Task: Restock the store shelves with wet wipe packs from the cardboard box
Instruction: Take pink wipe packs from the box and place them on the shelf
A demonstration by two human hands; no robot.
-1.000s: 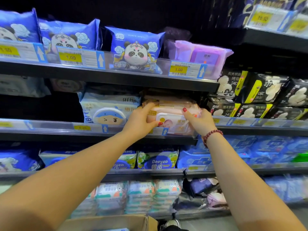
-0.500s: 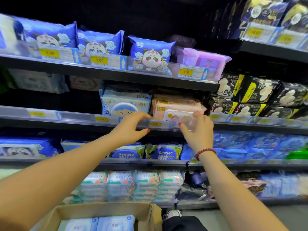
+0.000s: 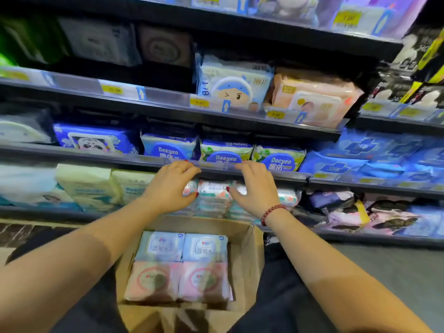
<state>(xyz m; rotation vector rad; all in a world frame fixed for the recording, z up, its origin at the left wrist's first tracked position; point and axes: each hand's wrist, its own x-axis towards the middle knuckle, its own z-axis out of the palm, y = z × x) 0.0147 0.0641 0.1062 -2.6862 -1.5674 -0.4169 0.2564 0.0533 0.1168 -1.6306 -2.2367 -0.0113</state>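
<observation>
A pink pack [image 3: 314, 97] sits shelved, but four packs [image 3: 161, 246] wait in the box [image 3: 249, 248]. The left hand [image 3: 170, 188] and right hand [image 3: 257, 188] hover empty, fingers loosely spread.

A second before, both hands gripped the pink pack [image 3: 314, 97] on the middle shelf [image 3: 168, 99]. They let go, and the pack lay on that shelf just beside the blue cartoon pack [image 3: 234, 85]. The left hand [image 3: 170, 188] and right hand [image 3: 255, 191] came down empty, fingers [image 3: 189, 169] loosely spread, to the front edge of the lower shelf [image 3: 96, 157] with the Deeyeo packs [image 3: 278, 157], above the cardboard box [image 3: 248, 260]. The view dipped with them. The box, barely seen at first, showed fully open, with two pale blue packs [image 3: 182, 246] and two pink packs [image 3: 177, 282] on top.
</observation>
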